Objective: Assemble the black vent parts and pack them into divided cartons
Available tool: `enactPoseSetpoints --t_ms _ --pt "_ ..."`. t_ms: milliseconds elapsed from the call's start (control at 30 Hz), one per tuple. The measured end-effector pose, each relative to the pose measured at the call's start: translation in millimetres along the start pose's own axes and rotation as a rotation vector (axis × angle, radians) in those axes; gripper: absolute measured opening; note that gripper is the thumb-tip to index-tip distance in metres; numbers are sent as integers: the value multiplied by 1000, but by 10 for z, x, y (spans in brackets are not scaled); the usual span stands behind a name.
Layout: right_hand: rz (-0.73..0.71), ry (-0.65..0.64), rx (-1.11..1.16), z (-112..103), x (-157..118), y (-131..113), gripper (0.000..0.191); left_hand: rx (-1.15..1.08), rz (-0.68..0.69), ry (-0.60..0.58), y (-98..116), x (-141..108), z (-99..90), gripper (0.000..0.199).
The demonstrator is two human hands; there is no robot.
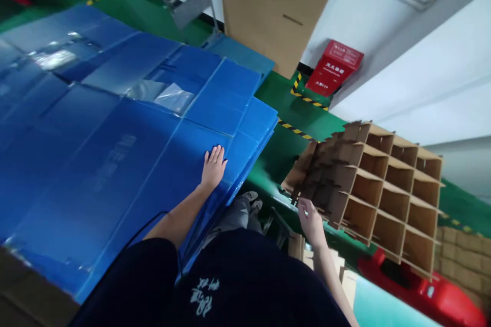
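Note:
My left hand (214,167) lies flat on a large blue sheet (141,163), near its right edge, with the fingers stretched out. Several blue sheets are stacked beneath that edge. Over on the right, my right hand (310,219) is beside a stack of brown cardboard dividers (395,189) with square cells. Its fingers are curled, and whether they touch or hold anything is too small to tell.
Brown cardboard (276,5) leans on the white wall behind a blue trolley (245,56). A red box (334,67) stands by the wall. At the lower right are a red plastic object (433,286) and stacked brown cartons (466,260).

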State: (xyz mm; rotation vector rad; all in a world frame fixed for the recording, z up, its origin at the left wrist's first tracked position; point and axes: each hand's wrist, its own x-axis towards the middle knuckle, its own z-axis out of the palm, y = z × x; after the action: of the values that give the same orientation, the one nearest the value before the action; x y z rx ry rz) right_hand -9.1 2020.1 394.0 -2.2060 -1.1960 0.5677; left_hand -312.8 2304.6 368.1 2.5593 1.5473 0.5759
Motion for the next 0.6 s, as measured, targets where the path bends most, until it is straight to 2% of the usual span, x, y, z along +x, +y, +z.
enactPoseSetpoints --t_ms 67,167,233,333,433,533,600 --pt "-127 -64 -72 -43 421 -175 34 -4 -19 -3 30 -97 14 58" --pt "-356 -265 -156 19 883 -475 37 -37 -49 -10 49 -302 65 56" --pt "-443 -352 -189 102 1025 -600 39 -74 -69 -8 70 -460 117 61" --pt "-484 -431 -238 231 1110 -664 40 -149 -98 16 140 -697 176 71" --pt "-491 -535 -289 357 1241 -748 35 -226 -105 78 191 -958 157 61" --pt "-506 -556 -344 457 1518 -985 30 -219 -207 220 91 -1330 76 48" --pt "-519 -519 -385 472 1745 -1191 28 -158 -438 394 -65 -1628 21 47"
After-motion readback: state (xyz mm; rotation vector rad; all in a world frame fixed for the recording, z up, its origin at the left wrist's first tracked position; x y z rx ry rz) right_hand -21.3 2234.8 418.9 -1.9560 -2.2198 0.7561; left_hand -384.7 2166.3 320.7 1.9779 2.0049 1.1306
